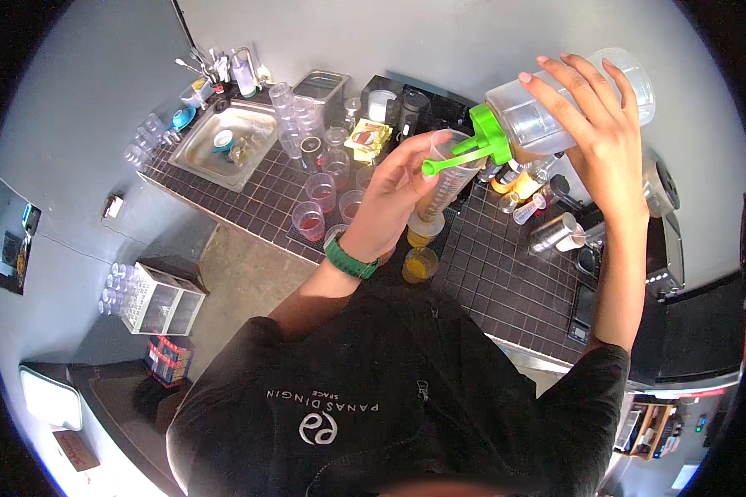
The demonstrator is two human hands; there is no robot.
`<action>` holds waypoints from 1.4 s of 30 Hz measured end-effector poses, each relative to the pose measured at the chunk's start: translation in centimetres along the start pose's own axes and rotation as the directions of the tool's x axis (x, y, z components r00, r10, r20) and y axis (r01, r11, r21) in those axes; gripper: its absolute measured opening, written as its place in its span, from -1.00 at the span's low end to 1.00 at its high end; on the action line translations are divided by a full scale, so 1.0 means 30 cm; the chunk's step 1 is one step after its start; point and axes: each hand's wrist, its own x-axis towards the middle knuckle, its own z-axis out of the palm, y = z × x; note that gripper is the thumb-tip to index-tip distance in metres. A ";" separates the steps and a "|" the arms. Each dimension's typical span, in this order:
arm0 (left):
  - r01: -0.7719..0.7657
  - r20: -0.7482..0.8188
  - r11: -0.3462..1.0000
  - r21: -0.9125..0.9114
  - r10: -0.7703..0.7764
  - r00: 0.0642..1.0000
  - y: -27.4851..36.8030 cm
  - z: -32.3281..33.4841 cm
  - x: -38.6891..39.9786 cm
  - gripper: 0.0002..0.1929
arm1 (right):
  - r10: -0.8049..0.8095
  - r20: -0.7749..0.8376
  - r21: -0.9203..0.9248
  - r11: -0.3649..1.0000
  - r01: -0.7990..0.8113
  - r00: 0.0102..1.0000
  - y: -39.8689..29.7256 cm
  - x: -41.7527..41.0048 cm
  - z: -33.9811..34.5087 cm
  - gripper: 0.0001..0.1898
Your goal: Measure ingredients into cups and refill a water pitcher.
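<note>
In my left hand (404, 186) is a clear plastic measuring cup (449, 186) with printed graduations, held up at chest height. My right hand (590, 118) grips a large translucent plastic bottle (528, 112), tilted with its green spout lid (490, 133) down over the cup's mouth. Some brownish liquid shows near the bottle's lid end. Whether liquid is flowing cannot be told. Below the measuring cup stand a cup with yellow content (424, 231) and another such cup (419, 265). Several clear cups with red liquid (309, 222) stand to the left on the dark tiled counter (503, 273).
A steel sink (224, 146) is set in the counter at left, beside stacked clear cups (289, 121). Yellow packets (368, 140) lie behind my left hand. Bottles (528, 183), a steel pitcher (552, 233) and a digital scale (580, 323) stand at right.
</note>
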 end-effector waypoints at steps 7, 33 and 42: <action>0.006 0.002 1.000 -0.006 -0.006 1.000 -0.010 0.002 0.000 -0.51 | 0.016 0.000 0.021 1.000 -0.016 1.000 -0.001 -0.012 0.000 -0.36; 0.124 0.075 0.985 -0.124 -0.115 0.991 -0.076 -0.004 -0.013 -0.40 | 0.186 0.102 0.244 0.948 -0.206 0.977 -0.054 -0.183 0.080 -0.19; 0.229 0.150 0.973 0.000 -0.226 0.963 -0.199 -0.160 -0.048 -0.39 | 0.577 0.634 0.661 -0.057 -0.748 0.516 -0.543 -0.560 0.272 -0.01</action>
